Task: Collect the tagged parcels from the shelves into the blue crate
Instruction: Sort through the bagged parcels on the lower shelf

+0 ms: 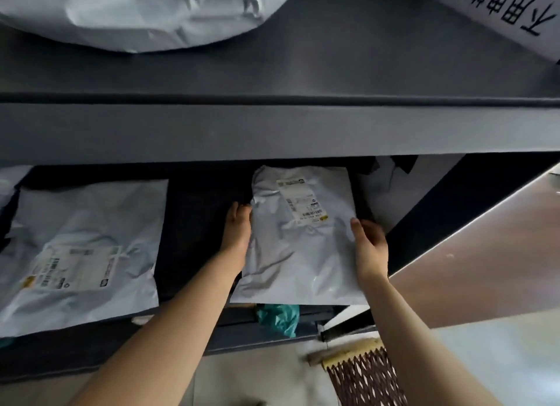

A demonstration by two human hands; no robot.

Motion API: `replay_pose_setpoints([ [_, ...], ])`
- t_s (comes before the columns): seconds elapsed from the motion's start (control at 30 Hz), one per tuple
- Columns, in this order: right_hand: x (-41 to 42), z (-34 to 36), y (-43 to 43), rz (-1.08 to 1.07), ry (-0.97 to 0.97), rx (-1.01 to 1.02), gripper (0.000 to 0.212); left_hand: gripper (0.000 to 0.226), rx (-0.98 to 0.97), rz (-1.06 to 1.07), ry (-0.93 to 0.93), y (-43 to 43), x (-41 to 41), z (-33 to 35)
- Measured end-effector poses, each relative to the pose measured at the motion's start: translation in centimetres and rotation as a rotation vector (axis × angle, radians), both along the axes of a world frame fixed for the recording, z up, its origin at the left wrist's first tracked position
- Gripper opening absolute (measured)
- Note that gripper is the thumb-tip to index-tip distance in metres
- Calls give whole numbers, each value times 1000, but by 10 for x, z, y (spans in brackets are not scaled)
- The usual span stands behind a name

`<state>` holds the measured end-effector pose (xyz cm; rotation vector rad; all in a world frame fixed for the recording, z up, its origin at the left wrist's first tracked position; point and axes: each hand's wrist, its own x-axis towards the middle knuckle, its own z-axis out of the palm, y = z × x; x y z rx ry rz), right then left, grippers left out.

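While two bare forearms reach in from the near edge, the left hand [237,235] grips the left side of a grey parcel [298,239] and the right hand [370,248] clamps its right side, thumb on top. The parcel overhangs the front edge of the lower shelf [194,224], its shipping label [300,200] facing up. A second labelled parcel [81,251] lies toward the shelf's left end. On the upper shelf [272,130] beyond, a large pale bag [130,12] rests at far left.

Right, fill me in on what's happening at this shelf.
A person is taking a white mailer parcel off the lower shelf, with the left hand at its left edge and the right hand gripping its right edge. Its shipping label faces up. A second labelled parcel lies to the left, untouched. The blue crate is not in view.
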<state>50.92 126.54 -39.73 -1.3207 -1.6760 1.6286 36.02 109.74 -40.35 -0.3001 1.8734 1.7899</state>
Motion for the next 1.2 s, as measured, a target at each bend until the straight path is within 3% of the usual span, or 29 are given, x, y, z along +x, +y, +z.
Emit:
replay_pose_setpoints([
  [0.1,-11,0,3,30,32,-20,45,61,-24,-34,34,14,1,-2],
  [0.27,-15,-4,-3,6,92,-54,36,43,-23,-103,136,15,12,-11],
  [0.47,-12,1,-17,11,192,-1,33,56,33,-46,275,3,23,18],
  [0.63,-12,29,-28,5,329,62,34,53,115,-11,356,-10,26,52],
  [0.97,-23,3,-31,-10,199,51,31,54,88,-12,217,-19,15,30],
  [1.2,-18,16,-44,-114,210,118,31,43,136,-35,241,-48,9,28],
])
